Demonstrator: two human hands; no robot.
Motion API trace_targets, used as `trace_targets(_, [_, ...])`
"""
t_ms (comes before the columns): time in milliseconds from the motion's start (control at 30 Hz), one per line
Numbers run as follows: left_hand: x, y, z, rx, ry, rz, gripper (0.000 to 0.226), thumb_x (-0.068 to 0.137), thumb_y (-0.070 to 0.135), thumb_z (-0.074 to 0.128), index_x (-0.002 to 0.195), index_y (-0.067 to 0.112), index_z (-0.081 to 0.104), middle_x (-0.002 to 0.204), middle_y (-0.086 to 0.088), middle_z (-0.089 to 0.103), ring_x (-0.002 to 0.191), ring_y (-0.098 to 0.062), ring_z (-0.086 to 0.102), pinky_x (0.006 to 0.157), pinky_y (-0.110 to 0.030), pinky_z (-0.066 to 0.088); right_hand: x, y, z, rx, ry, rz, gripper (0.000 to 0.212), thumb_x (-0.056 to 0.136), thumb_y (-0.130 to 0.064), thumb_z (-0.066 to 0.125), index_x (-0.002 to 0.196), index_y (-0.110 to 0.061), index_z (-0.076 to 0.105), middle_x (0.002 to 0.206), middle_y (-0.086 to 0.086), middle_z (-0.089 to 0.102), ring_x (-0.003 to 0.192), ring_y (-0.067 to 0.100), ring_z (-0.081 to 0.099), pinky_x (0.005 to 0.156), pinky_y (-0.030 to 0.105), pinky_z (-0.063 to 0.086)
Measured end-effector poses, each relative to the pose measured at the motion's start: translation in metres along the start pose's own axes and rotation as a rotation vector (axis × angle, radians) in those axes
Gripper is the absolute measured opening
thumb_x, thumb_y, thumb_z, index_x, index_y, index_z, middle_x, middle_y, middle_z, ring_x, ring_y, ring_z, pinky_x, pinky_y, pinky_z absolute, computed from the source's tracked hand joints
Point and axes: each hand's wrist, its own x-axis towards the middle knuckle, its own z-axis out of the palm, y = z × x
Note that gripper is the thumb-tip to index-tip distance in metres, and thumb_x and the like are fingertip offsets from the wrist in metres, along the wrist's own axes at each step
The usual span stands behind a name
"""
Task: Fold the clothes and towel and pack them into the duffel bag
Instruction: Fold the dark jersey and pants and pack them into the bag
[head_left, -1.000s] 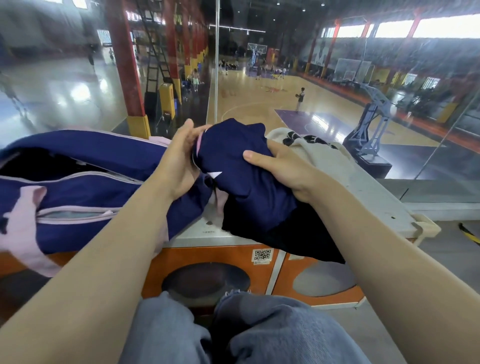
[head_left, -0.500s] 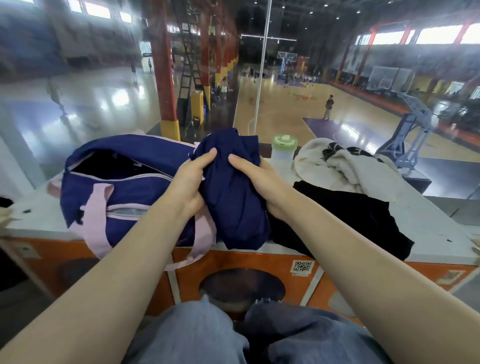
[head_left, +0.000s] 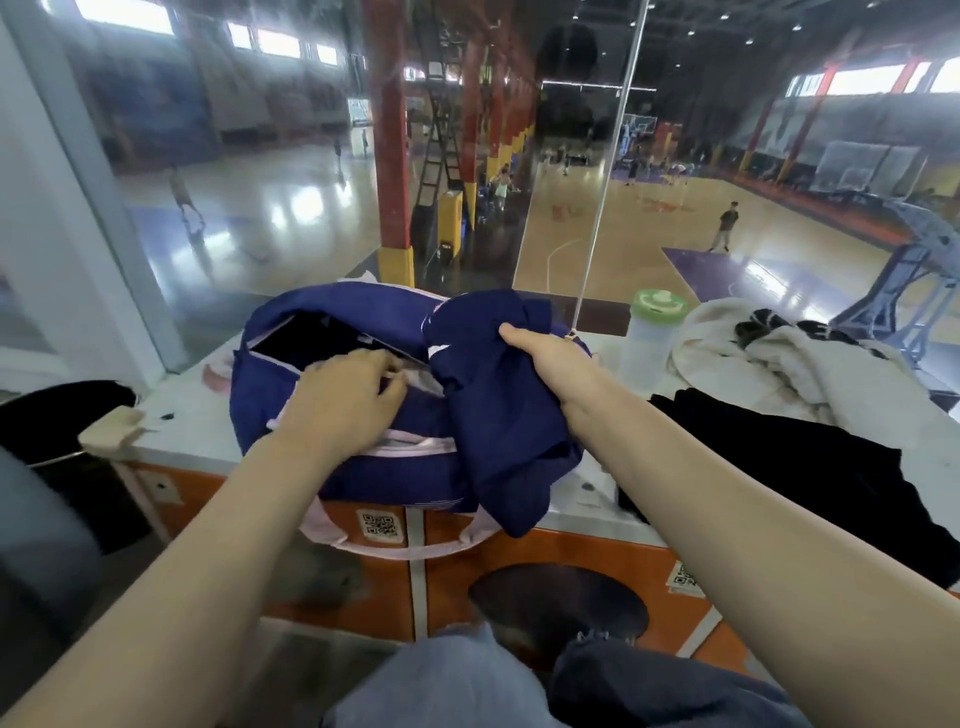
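While our left hand (head_left: 348, 400) rests with curled fingers at the open mouth of the duffel bag (head_left: 291, 415), whose inside shows only dark, our right hand (head_left: 550, 364) grips the folded navy garment (head_left: 498, 441) just beside it, over the bag.

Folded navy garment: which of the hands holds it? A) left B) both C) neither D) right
D: the right hand alone grips the folded navy garment; the left hand rests at the opening of the navy duffel bag with pink straps.
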Motion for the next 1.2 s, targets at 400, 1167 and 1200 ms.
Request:
trace_targets(400, [-0.061,-0.027,0.047,-0.123,0.001,0.118,0.024,0.088,0.037,0.035,0.069,0.026,0.045,0.068,0.012,0.045,0.070,-0.015,0.042,0.073,-0.035,0.037,0.015,0.022,0.031,-0.412,-0.146,0.283,0.022,0.087,-0.024,0.069,0.104,-0.010,0.071,0.090,0.008,0.075,0.080,0.027,0.070,0.069,0.031,0.055])
trace_targets(1167, [-0.025,-0.014,0.011,-0.366,0.297,0.066,0.023,0.090,0.018,0.042,0.106,0.021,0.059,0.105,0.011,0.054,0.100,-0.006,0.047,0.088,-0.023,0.037,0.124,0.042,0.098,-0.690,0.270,-0.038,0.074,0.089,-0.028,0.060,0.145,0.005,0.024,0.141,0.017,0.048,0.126,0.036,0.050,0.104,0.044,0.042])
trace_targets(1200, [-0.012,-0.011,0.010,-0.366,0.266,0.081,0.024,0.091,0.016,0.041,0.107,0.020,0.059,0.108,0.010,0.054,0.102,-0.006,0.047,0.089,-0.023,0.037,0.123,0.040,0.096,-0.718,0.261,-0.051,0.077,0.088,-0.027,0.062,0.146,0.004,0.022,0.142,0.016,0.047,0.126,0.036,0.049,0.104,0.043,0.042])
